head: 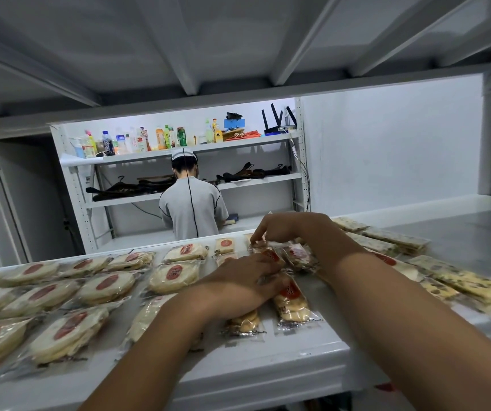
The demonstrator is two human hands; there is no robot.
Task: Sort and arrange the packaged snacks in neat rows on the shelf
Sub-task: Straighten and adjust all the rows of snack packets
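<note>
On the white shelf lie clear packets of pale snacks with red labels. Large round flat-cake packets fill the left side in rows. Narrow packets of small biscuits lie in the middle. My left hand rests palm down on one narrow biscuit packet, fingers pressed over its far end. My right hand reaches further back and pinches the edge of a small packet with its fingertips. Long speckled nougat-like packets lie in a row on the right.
Shelf beams run close overhead. Beyond the shelf's far edge a person in a grey top and white cap stands with their back to me at another white rack that holds drink bottles and dark hangers. A white wall is at the right.
</note>
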